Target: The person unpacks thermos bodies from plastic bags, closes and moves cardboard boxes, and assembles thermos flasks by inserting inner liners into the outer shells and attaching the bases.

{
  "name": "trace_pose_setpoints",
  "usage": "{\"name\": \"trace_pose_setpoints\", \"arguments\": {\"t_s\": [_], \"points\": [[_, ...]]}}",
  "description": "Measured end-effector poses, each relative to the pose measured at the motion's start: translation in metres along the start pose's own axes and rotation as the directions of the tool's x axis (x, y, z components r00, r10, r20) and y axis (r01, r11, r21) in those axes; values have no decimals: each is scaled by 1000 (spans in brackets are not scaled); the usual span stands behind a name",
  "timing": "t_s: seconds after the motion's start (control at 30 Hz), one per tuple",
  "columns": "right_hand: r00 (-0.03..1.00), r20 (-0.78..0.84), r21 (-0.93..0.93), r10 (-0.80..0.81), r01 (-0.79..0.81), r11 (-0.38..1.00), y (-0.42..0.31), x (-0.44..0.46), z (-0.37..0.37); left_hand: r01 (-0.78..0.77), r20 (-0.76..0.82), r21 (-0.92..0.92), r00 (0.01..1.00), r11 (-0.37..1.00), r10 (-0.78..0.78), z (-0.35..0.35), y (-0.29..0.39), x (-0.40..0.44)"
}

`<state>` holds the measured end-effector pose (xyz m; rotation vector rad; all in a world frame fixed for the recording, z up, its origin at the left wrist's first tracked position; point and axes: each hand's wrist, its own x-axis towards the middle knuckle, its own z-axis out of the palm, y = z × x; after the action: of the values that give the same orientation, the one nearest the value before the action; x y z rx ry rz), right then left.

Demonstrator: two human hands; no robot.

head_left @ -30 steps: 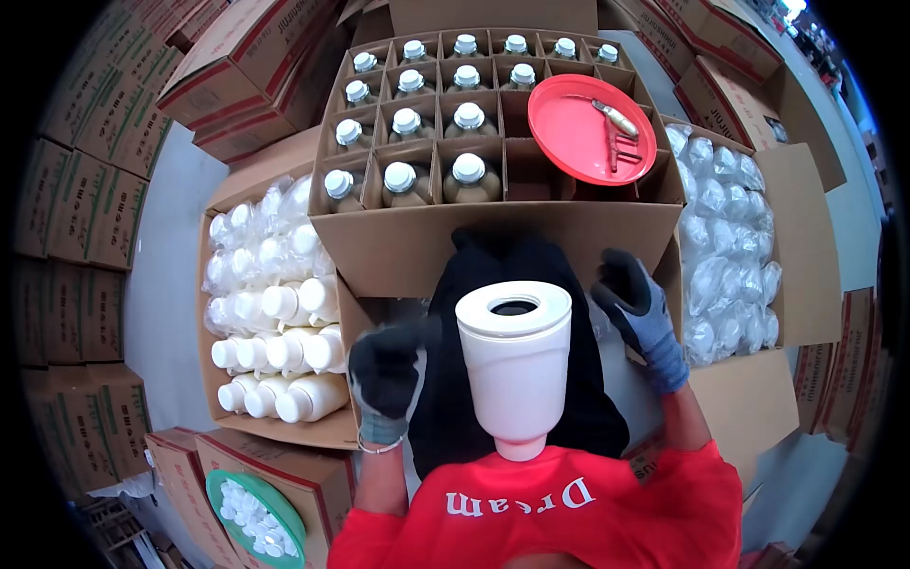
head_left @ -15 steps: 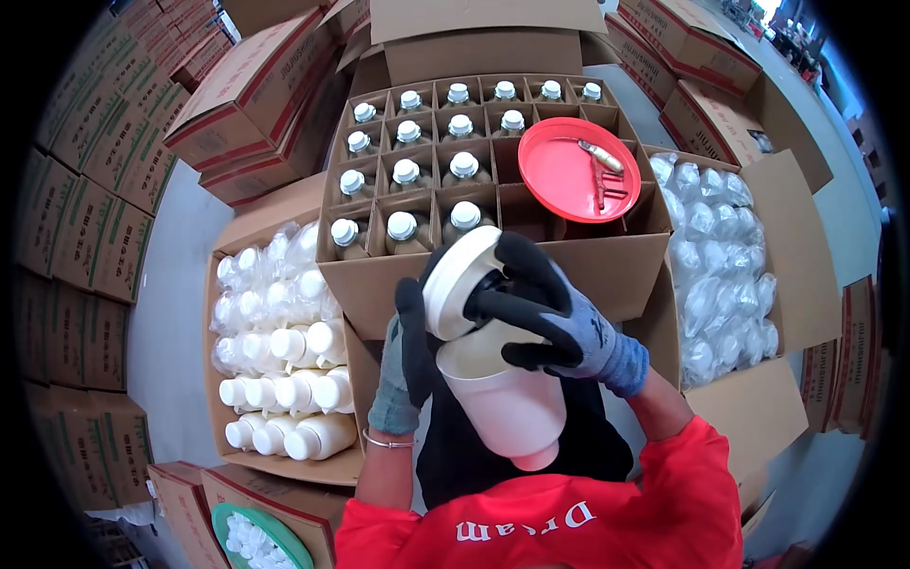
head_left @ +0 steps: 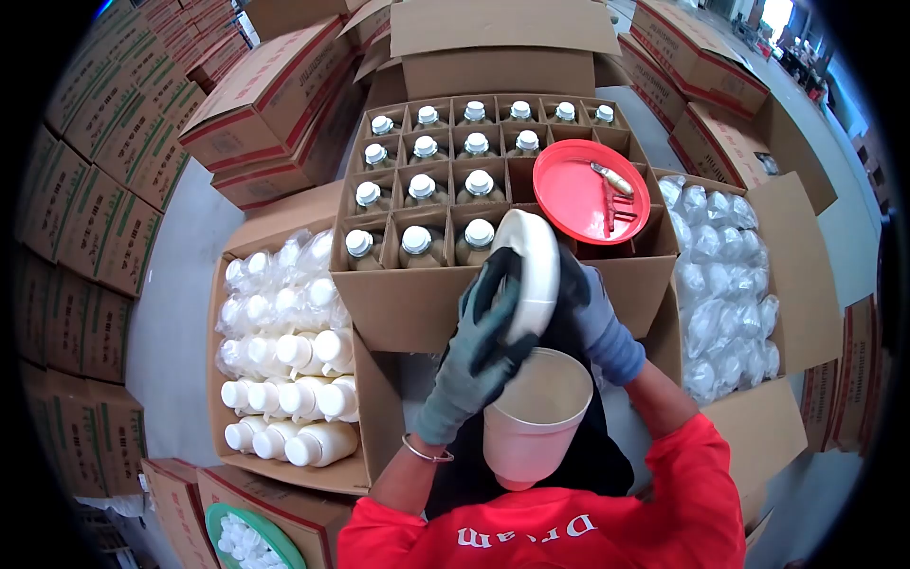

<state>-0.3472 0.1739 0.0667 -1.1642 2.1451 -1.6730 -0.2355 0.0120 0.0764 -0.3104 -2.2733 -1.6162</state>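
A thick white lid (head_left: pixel 538 284) was held on edge above the lap, just in front of a large divided carton (head_left: pixel 408 305). Its near face was clasped by the gloved left hand (head_left: pixel 482 339), whose fingers were curled around the rim. The gloved right hand (head_left: pixel 583 302) was placed at the lid's other side; its fingers were mostly hidden, so whether they were spread or closed cannot be told. Below the lid, an open white container (head_left: pixel 531 448), narrowed at its base, was seated mouth upward against the dark trousers (head_left: pixel 607 465). In the carton, white-capped bottles (head_left: pixel 417 242) were set upright in separate compartments. Across its near right compartments a red dish (head_left: pixel 569 194) was laid, on which a small silver-and-red tool (head_left: pixel 614 180) was rested. White bottles (head_left: pixel 322 444), some wrapped in clear plastic, were packed in a carton at the left; plastic-wrapped items (head_left: pixel 706 313) were packed at the right. At lower left, a green basin (head_left: pixel 267 529) was filled with small white pieces (head_left: pixel 245 541)
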Motion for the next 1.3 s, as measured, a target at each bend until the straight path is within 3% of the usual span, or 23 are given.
{"name": "trace_pose_setpoints", "arguments": {"t_s": [0.03,0.13,0.2,0.23,0.3,0.4,0.47,0.57,0.6,0.63,0.67,0.73,0.8,0.87,0.9,0.97,1.0,1.03,1.13,1.17,1.2,1.23,1.3], "points": [[995,75,278,72,-91,956,11,-4,-3,-234,91,359,972,904,215,-2,1,5],[953,233,705,193,-303,641,24,-13,-9,-495,330,525,868,692,371,-5,7,7],[926,264,576,272,-377,725,19,-11,-11,-318,125,283,948,905,294,-5,-14,2],[960,137,402,246,-281,872,20,-6,-10,-61,-14,19,998,998,61,-1,-15,-3],[993,-59,-10,102,-103,995,-6,2,-11,133,-178,-623,936,771,-305,5,-29,-10],[894,146,-643,-423,410,647,-5,13,-20,350,22,-695,883,628,-468,-9,-8,3],[850,275,-641,-449,510,574,8,16,-20,286,64,-868,874,406,-481,1,4,6],[963,246,-675,-111,253,693,12,7,-17,324,31,-753,887,573,-461,5,-3,4],[991,133,-546,19,58,836,14,3,-16,309,-41,-617,906,724,-421,9,-4,0],[995,-37,-124,93,-97,988,-14,5,-8,281,-103,-453,926,846,-363,14,-5,-1],[981,-132,132,142,-125,983,7,1,4,24,-160,-80,986,996,-37,17,7,6],[983,-90,436,161,-106,894,40,-4,5,-303,29,449,945,840,325,12,-2,20],[987,150,543,53,-127,830,62,-10,-12,-475,288,656,876,586,388,0,-10,25],[968,235,191,-85,40,981,57,-1,-43,-548,373,691,829,471,417,1,-34,24],[929,316,33,193,-214,976,45,12,-61,-558,410,747,815,361,410,0,-40,23],[774,-109,-100,624,-633,768,28,46,-79,-328,290,680,942,655,171,-5,-23,20],[945,-289,-544,151,-292,787,66,58,-90,-220,240,375,961,900,135,-8,-18,13],[912,-297,-675,283,-410,614,57,78,-98,-82,207,5,975,997,79,-11,-16,2],[893,-321,-830,314,-426,361,111,96,-109,-7,427,-247,897,969,115,-6,-14,-26],[890,-327,-870,317,-414,266,120,101,-102,-220,310,0,927,975,210,5,-26,-43],[965,-256,-939,-56,-235,252,134,99,-84,55,370,-107,929,993,-11,3,-37,-44],[978,-202,-933,47,-207,295,105,108,-57,331,447,-194,868,923,-217,0,-44,-43],[994,78,-854,76,28,520,88,114,-4,393,374,-356,891,848,-256,-4,-47,-27]]}}
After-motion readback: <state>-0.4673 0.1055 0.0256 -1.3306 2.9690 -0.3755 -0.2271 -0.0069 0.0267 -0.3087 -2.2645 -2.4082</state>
